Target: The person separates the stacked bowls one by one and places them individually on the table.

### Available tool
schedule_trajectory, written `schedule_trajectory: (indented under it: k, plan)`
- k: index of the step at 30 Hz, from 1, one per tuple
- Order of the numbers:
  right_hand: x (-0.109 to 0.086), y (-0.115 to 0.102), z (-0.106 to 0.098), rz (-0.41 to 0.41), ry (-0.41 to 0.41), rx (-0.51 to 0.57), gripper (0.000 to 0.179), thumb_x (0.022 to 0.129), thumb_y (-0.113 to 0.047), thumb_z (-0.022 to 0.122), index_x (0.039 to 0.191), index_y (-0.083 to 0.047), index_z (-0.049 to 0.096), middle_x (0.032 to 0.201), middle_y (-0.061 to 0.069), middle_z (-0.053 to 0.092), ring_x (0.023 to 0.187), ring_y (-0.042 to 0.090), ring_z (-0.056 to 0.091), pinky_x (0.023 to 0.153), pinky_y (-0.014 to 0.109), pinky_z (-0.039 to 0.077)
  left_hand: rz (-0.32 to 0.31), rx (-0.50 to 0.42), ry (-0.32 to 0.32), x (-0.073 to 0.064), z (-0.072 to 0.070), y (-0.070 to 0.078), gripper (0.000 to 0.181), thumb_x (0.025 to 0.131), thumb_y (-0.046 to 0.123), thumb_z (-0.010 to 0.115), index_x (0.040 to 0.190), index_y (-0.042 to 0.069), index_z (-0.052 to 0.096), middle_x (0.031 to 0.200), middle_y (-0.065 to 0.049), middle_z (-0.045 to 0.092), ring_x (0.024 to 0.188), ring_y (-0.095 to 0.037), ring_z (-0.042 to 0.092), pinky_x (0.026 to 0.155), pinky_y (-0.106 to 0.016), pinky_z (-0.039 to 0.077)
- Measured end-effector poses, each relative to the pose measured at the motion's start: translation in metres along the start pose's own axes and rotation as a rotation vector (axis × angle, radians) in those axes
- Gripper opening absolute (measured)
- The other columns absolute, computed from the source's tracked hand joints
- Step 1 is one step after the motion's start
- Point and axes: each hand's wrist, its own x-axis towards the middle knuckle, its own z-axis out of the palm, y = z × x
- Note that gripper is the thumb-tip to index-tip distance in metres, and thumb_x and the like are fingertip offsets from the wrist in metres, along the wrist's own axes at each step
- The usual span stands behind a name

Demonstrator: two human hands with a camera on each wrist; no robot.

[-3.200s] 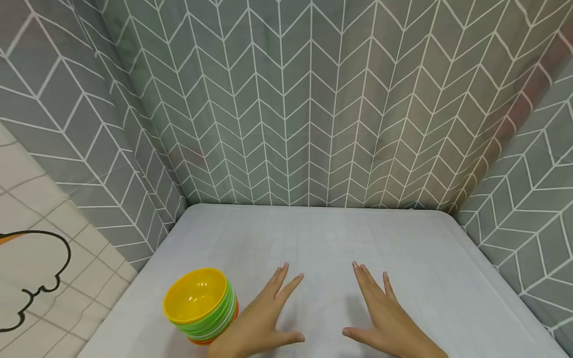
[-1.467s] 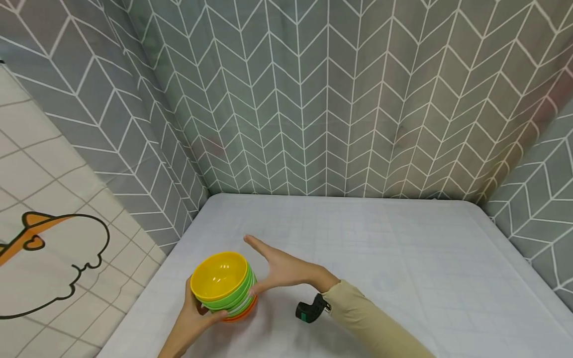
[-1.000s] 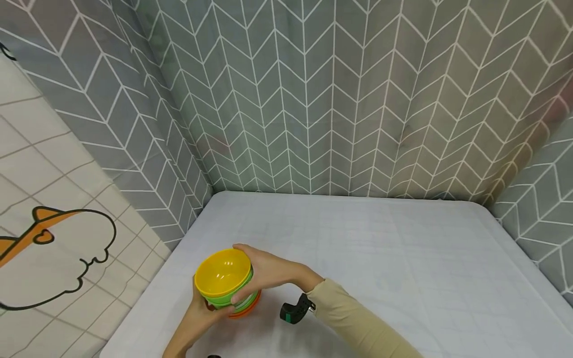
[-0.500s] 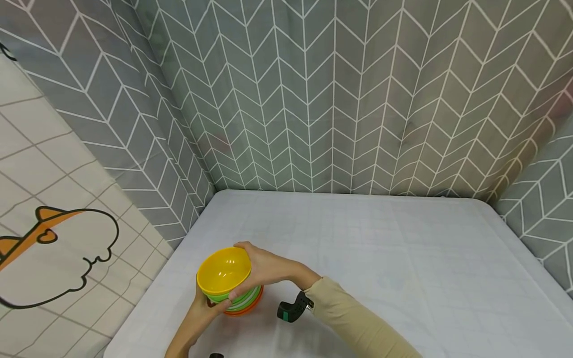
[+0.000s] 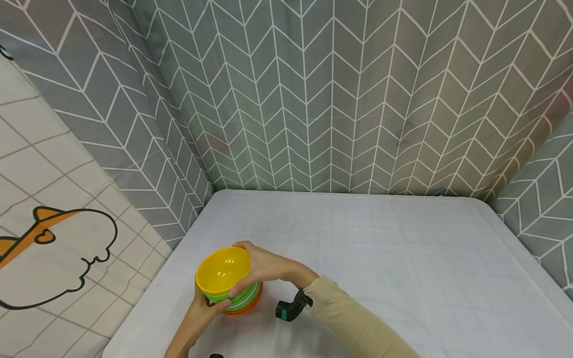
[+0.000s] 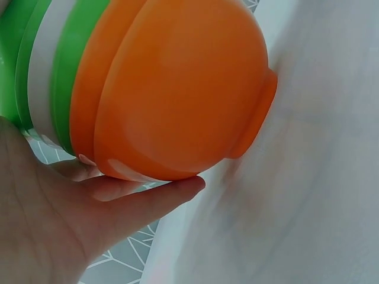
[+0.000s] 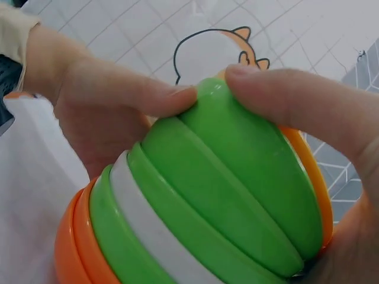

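Bowl stack (image 7: 183,207) at abt 7 o'clock in head view. L hand (image 5: 199,311) curled round its 8 o'clock side; R hand (image 5: 265,263), spread wide at 3 o'clock, grips yellow bowl (image 5: 221,271). Prob separating step imo; next needs L steady, R lifting.

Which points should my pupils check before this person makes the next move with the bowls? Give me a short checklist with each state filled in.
1. Left hand on the bowl stack: ok, it holds the left side.
2. Right hand on the stack: ok, its fingers reach round the yellow bowl near the top.
3. Yellow bowl uppermost, with nothing in it: ok.
4. Lowest orange bowl resting on the white tabletop: cannot tell; its foot is close, but contact is unclear.
5. Black wrist device apart from the stack: ok, a gap shows.
6. One hand free: not ok, both are on the stack.
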Motion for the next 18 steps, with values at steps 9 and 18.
schedule_trajectory:
  k: [9, 18]
  plan:
    - [0.002, -0.003, -0.003, 0.02, 0.002, 0.052, 0.087, 0.075, -0.024, 0.083, 0.145, -0.008, 0.034, 0.122, -0.009, 0.055, 0.104, 0.005, 0.054, 0.095, 0.026, 0.042, 0.026, 0.012, 0.014, -0.002, 0.001, 0.0, 0.087, 0.086, 0.014, 0.072, 0.144, 0.01, 0.006, 0.142, -0.023, 0.029, 0.124, -0.037, 0.036, 0.099, -0.052, 0.039]
    - [-0.01, -0.017, -0.014, -0.057, 0.016, 0.119, 0.089, 0.076, -0.02, 0.083, 0.146, -0.011, 0.029, 0.123, -0.009, 0.054, 0.106, 0.008, 0.055, 0.094, 0.026, 0.043, 0.1, 0.039, 0.016, -0.002, 0.001, -0.001, 0.093, 0.087, 0.011, 0.072, 0.147, 0.017, 0.002, 0.139, -0.021, 0.033, 0.117, -0.034, 0.042, 0.089, -0.04, 0.046]
